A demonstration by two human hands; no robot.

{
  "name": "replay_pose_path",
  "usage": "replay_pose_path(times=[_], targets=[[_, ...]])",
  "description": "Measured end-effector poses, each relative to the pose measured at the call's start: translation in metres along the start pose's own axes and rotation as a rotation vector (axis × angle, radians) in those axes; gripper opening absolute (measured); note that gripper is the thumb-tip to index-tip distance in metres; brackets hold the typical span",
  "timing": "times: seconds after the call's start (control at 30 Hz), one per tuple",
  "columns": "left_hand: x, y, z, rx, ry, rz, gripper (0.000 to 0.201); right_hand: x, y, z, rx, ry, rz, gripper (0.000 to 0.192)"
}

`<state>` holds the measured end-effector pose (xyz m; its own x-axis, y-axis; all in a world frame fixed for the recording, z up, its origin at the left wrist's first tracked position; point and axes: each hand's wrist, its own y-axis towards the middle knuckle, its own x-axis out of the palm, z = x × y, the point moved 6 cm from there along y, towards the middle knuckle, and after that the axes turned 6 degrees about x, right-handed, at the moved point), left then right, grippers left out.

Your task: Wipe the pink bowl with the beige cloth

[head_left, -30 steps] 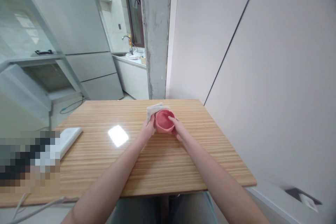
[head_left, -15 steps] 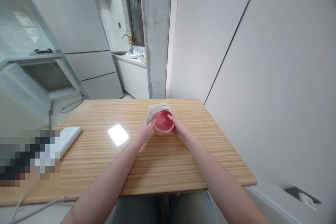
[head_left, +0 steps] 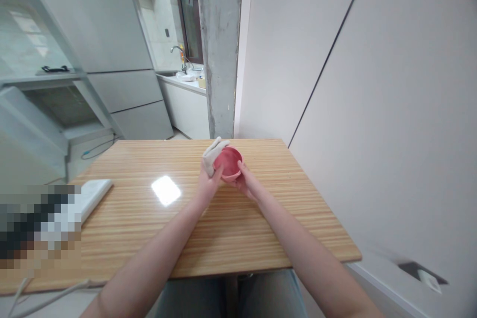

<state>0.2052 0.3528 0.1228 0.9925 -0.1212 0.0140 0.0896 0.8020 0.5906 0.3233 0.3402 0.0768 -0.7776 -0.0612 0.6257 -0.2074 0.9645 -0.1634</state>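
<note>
the small round pink bowl (head_left: 228,163) is held just above the far middle of the light striped wooden table (head_left: 231,223), tilted with its opening toward the camera. the right hand (head_left: 244,184) has a closed grip on the bowl's lower side. the left hand (head_left: 207,179) presses a folded beige cloth (head_left: 211,155) on the bowl's left rim, its grip closed on the cloth. i think it is best to keep the bowl steady and let the cloth follow the rim. both forearms reach forward, and the hands meet at the bowl.
</note>
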Motion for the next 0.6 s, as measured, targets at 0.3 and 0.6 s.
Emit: replay_pose_path(times=[0.3,0.6], targets=[[-0.003,0.006,-0.010,-0.212,-0.078,-0.092,0.037,-0.018,0.000,0.007,0.119,-0.179,0.204,0.040],[0.014,-0.010,-0.025,-0.032,-0.007,-0.182,0.055,-0.024,0.006,0.003,-0.017,0.132,0.227,0.030]])
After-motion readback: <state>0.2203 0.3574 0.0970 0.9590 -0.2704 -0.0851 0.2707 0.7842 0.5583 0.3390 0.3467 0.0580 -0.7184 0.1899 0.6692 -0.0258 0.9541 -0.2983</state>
